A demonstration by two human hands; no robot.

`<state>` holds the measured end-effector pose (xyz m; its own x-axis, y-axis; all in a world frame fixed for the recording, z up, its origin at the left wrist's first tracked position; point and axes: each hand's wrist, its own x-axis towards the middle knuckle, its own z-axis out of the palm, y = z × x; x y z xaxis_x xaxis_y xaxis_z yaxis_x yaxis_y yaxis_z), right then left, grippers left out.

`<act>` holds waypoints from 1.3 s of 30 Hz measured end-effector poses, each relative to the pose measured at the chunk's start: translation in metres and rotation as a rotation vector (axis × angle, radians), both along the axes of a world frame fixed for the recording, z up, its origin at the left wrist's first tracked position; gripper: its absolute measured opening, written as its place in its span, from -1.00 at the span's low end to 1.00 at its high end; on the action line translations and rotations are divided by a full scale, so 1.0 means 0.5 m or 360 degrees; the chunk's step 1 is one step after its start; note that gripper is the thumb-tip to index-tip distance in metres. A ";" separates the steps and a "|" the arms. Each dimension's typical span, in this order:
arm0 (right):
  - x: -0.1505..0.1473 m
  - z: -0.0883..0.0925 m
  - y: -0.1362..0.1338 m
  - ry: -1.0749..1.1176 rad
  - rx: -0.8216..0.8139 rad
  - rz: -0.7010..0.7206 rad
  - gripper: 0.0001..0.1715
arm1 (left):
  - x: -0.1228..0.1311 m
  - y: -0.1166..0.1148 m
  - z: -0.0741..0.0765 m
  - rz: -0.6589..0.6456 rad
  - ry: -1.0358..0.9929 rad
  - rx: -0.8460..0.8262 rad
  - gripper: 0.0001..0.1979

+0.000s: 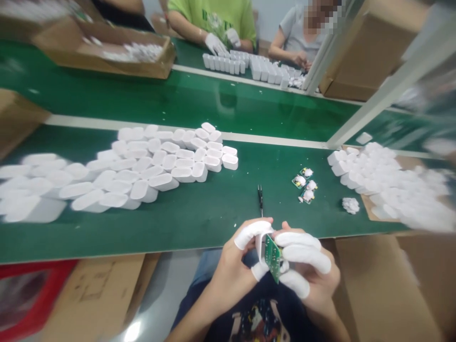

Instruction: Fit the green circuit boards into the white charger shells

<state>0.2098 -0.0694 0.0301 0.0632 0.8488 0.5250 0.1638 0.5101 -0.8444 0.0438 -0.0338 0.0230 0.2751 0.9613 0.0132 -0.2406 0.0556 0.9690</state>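
My left hand [245, 259], with white finger cots on some fingers, grips a white plastic housing [261, 244]. A green circuit board [272, 259] is pinched in my right hand [308, 263], whose thumb and fingers also wear white cots. The board is tilted on edge at the housing's opening; I cannot tell how far it reaches inside. Black tweezers [260, 199] lie on the green table just beyond my hands. To their right sits a small group of circuit boards [305, 184] with white and yellow parts.
Rows of white housings [142, 166] stand on the left of the green table [199, 213]. More housings [384, 175] are piled at right on cardboard, near a small white clump [350, 205]. Across a conveyor [228, 104], people handle white cases [228, 62]. A metal post [377, 80] rises at right.
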 end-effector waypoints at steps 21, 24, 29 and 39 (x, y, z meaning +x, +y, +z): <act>-0.040 -0.008 0.011 -0.0023 -0.0286 0.0012 -0.46 | -0.004 -0.001 -0.031 0.0049 -0.0005 -0.0122 -0.50; -0.044 -0.002 0.004 0.0146 -0.0591 -0.0019 -0.32 | -0.008 -0.001 -0.036 0.0054 0.0027 -0.0090 -0.48; -0.053 0.011 0.008 0.0226 -0.0771 0.0045 -0.34 | -0.013 -0.009 -0.038 0.0072 0.0143 0.0059 -0.53; -0.026 -0.010 0.013 0.0480 -0.0613 0.0178 -0.62 | -0.007 -0.008 -0.034 0.0203 0.0237 0.0385 -0.50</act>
